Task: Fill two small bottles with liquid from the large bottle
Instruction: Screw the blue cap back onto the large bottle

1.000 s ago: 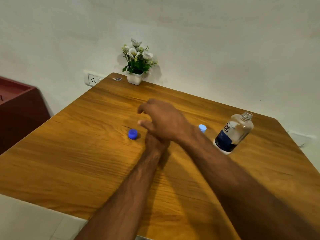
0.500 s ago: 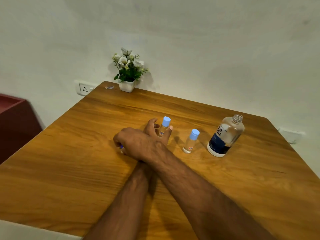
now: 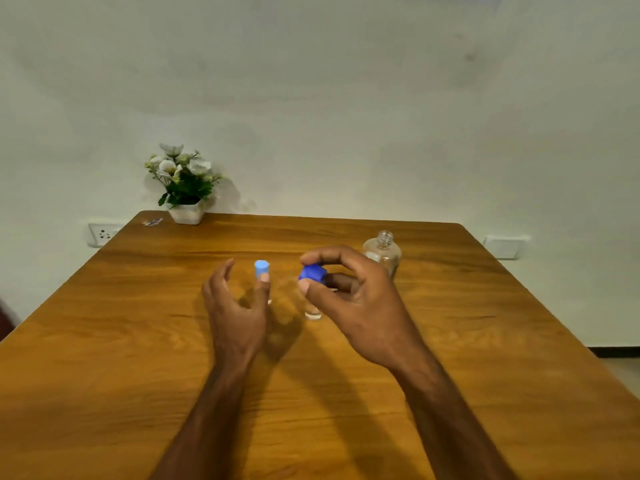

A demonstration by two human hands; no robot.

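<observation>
A: What did the right hand (image 3: 349,299) have in it?

B: A dark blue cap (image 3: 312,273), pinched between thumb and fingertips and lifted clear of the table (image 3: 104,341). Judging by size and colour, it belonged to the large bottle (image 3: 382,252), which stood uncapped just behind that hand's knuckles.

A: And the left hand (image 3: 235,306)?

B: Spread open, gripping nothing. Its thumb tip stood just in front of the light blue cap (image 3: 261,266) of one small bottle; I could not tell whether it touched. The second small bottle (image 3: 313,311) stood under the right hand's fingers, only its clear base visible.

A: Where did that place the task?

B: At the caps, in my judgement; whether either small bottle held liquid could not be told. If the pour was still ahead, the dark cap should have been set flat on the table to the outside of the right hand, away from the pouring path, then each small bottle uncapped while the left hand steadied its base. They were narrow and looked easy to tip, so a low grip close to the table would have been advisable
</observation>
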